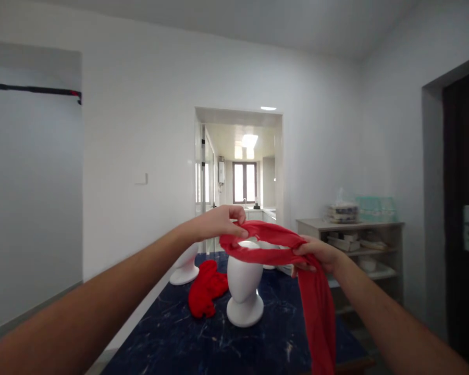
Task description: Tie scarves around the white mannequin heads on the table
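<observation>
A long red scarf (271,255) is stretched in a loop between my two hands, at the top of a white mannequin head (244,281) that stands upright on the table. Pinched in my left hand (222,221) is the loop's left end. My right hand (318,255) grips the loop's right end, and a long tail of the cloth hangs down below it. Part of the mannequin head's top shows through the loop; whether the cloth touches it I cannot tell. To its left lies a crumpled bright red cloth (207,289).
The dark blue marble-patterned table (172,338) carries a second white mannequin head (184,268) at the left, partly behind my left arm. On the right stands a shelf unit (316,225) holding a wrapped package (343,212) and turquoise containers (375,208). A doorway opens behind the table.
</observation>
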`<state>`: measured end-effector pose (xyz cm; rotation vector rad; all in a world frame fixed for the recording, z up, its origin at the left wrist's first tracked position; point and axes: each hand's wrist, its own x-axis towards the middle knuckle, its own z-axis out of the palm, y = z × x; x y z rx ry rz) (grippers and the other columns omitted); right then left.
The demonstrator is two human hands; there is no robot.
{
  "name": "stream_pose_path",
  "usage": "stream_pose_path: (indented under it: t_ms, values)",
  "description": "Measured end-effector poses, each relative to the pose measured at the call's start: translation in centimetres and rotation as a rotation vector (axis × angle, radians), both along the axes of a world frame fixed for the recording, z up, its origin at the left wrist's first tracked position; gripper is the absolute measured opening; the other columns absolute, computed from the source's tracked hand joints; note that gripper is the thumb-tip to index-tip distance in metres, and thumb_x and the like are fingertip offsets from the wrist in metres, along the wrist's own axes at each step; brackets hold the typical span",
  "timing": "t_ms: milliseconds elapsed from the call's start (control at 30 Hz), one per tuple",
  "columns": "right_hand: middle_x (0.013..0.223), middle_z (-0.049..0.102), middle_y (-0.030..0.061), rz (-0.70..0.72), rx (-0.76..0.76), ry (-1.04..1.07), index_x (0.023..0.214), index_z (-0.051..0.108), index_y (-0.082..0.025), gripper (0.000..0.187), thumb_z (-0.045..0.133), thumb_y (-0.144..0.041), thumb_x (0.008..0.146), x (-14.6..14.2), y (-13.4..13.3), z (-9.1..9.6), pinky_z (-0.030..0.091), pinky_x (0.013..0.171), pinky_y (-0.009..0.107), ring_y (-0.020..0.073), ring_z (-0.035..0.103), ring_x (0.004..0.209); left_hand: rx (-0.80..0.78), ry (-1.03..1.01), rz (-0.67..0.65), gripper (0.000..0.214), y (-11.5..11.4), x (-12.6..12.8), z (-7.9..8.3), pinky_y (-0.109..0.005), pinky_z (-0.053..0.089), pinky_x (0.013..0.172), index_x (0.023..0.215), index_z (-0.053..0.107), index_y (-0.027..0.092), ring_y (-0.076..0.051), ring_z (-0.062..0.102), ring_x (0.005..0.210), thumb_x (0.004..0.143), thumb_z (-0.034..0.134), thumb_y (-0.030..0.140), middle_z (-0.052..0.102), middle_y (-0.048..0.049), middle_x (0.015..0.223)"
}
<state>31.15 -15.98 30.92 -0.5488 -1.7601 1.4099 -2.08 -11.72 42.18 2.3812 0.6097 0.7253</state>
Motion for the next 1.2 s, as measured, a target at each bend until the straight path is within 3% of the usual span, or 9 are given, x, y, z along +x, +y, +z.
stream_pose_path:
  t_ms: [133, 233, 333, 500, 700, 967, 1067, 1133, 1200]
  values:
    - [0.061, 0.072, -0.0033, -0.026, -0.038, -0.149, 0.116, 0.066, -0.016, 0.034, 0.072, -0.020, 0.083, 0.2, -0.6, 0.3, 0.064, 0.066, 0.032, 0.0080, 0.057, 0.041, 0.501, 0.210, 0.253, 0.023, -1.0, 0.1, 0.2, -0.026, 0.035, 0.057, 0.094, 0.066, 0.025, -0.015, 0.059, 0.067, 0.074, 0.076, 0.029, 0.068, 0.0035, 0.077]
    - [0.065, 0.073, -0.0047, -0.069, -0.059, -0.254, 0.121, 0.065, -0.019, 0.043, 0.078, -0.021, 0.080, 0.7, -0.7, -0.2, 0.060, 0.059, 0.025, 0.0078, 0.059, 0.042, 0.548, 0.180, 0.347, 0.023, -1.7, 0.6, -0.4, -0.030, 0.041, 0.066, 0.096, 0.073, 0.024, -0.020, 0.065, 0.076, 0.080, 0.057, 0.021, 0.074, -0.0008, 0.083]
    - [0.065, 0.071, -0.0064, -0.121, -0.085, -0.342, 0.114, 0.066, -0.019, 0.041, 0.081, -0.024, 0.077, 1.4, -0.5, -1.1, 0.057, 0.056, 0.021, 0.0087, 0.062, 0.046, 0.262, 0.025, 0.383, 0.022, -1.4, 1.2, -1.1, -0.030, 0.045, 0.064, 0.081, 0.072, 0.021, -0.020, 0.066, 0.072, 0.081, 0.050, 0.019, 0.074, -0.0031, 0.079]
    - [0.066, 0.072, -0.0048, -0.157, -0.128, -0.404, 0.104, 0.065, -0.020, 0.033, 0.080, -0.025, 0.076, 3.0, 0.1, -2.8, 0.053, 0.052, 0.020, 0.0102, 0.064, 0.050, -0.354, -0.561, 0.341, 0.021, 0.8, 1.4, -2.8, -0.025, 0.055, 0.062, 0.084, 0.070, 0.014, -0.015, 0.065, 0.061, 0.071, 0.055, 0.010, 0.071, -0.0028, 0.070]
    - [0.057, 0.055, -0.0134, -0.081, -0.104, -0.278, 0.116, 0.064, -0.022, 0.036, 0.076, -0.023, 0.082, 3.9, 0.1, -4.6, 0.058, 0.062, 0.027, 0.0053, 0.048, 0.044, -0.647, -0.740, -0.016, 0.010, 2.3, 0.1, -4.4, -0.027, 0.061, 0.073, 0.071, 0.059, 0.019, -0.011, 0.058, 0.057, 0.074, 0.066, 0.012, 0.057, 0.0031, 0.061]
    - [0.058, 0.041, -0.0139, -0.169, -0.213, -0.244, 0.118, 0.059, -0.026, 0.042, 0.081, -0.038, 0.085, 7.3, 1.3, -5.2, 0.030, 0.044, 0.016, 0.0034, 0.029, 0.044, 0.236, 0.193, 0.262, 0.012, 4.0, -3.1, -5.9, -0.025, 0.041, 0.056, 0.071, 0.061, 0.022, -0.016, 0.063, 0.064, 0.067, 0.071, 0.016, 0.065, 0.0060, 0.066]
    - [0.057, 0.034, -0.0145, -0.173, -0.262, -0.176, 0.113, 0.057, -0.026, 0.044, 0.074, -0.058, 0.089, 7.8, 3.4, -4.8, 0.019, 0.039, 0.016, 0.0042, 0.019, 0.044, 0.468, 0.260, 0.249, 0.011, 6.0, -4.3, -6.5, -0.032, 0.051, 0.086, 0.074, 0.066, 0.023, -0.018, 0.067, 0.079, 0.084, 0.062, 0.022, 0.070, 0.0032, 0.075]
    - [0.053, 0.030, -0.0149, -0.173, -0.289, -0.152, 0.105, 0.056, -0.026, 0.048, 0.064, -0.071, 0.091, 7.5, 5.5, -4.6, 0.014, 0.036, 0.017, 0.0048, 0.012, 0.042, 0.642, 0.282, 0.267, 0.016, 7.7, -5.0, -6.6, -0.042, 0.039, 0.116, 0.074, 0.070, 0.023, -0.022, 0.069, 0.099, 0.089, 0.063, 0.026, 0.075, -0.0007, 0.086]
    - [0.051, 0.029, -0.0148, -0.192, -0.268, -0.177, 0.100, 0.059, -0.023, 0.051, 0.062, -0.073, 0.091, 7.0, 7.9, -4.2, 0.012, 0.035, 0.018, 0.0047, 0.012, 0.041, 0.790, 0.312, 0.314, 0.015, 9.6, -5.7, -6.5, -0.047, 0.028, 0.125, 0.081, 0.075, 0.024, -0.025, 0.067, 0.111, 0.090, 0.063, 0.026, 0.078, -0.0045, 0.094]
